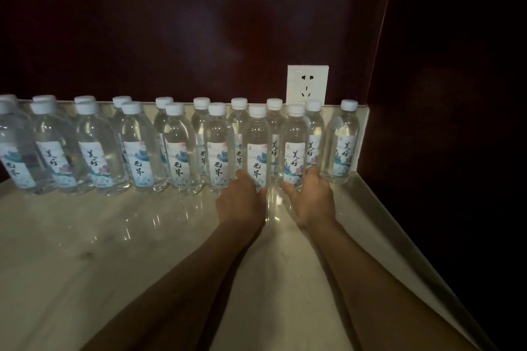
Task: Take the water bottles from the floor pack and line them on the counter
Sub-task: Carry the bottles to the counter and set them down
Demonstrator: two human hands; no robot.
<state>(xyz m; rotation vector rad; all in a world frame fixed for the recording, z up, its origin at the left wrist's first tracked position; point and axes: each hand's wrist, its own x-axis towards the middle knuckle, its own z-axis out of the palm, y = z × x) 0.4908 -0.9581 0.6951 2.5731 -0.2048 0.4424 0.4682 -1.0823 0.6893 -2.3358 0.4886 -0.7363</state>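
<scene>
Your left hand (241, 202) grips the base of one bottle (258, 148), fingers curled round its lower part. Your right hand (310, 199) grips the base of the next bottle (295, 148) in the same way, thumb on its near left side and fingers wrapped to the right. Both held bottles stand upright on the bench (85, 236), just beside each other, at the right end of the front row (137, 148).

The front row runs from the left edge of view to your hands. Each bottle in it is clear, with a white cap and a pale printed label. A back row (201, 114) stands directly behind it against the dark wall (171, 23), its caps showing between and above the front caps. One single bottle (342, 142) stands apart at the right corner of the bench, near your right hand but not touching it.

A white socket (307, 84) sits on the wall above the right end of the back row.

The bench is pale and glossy; reflections of the bottles show on it in front of your hands. Both forearms reach in from the lower edge of view. The floor pack is not in view.
</scene>
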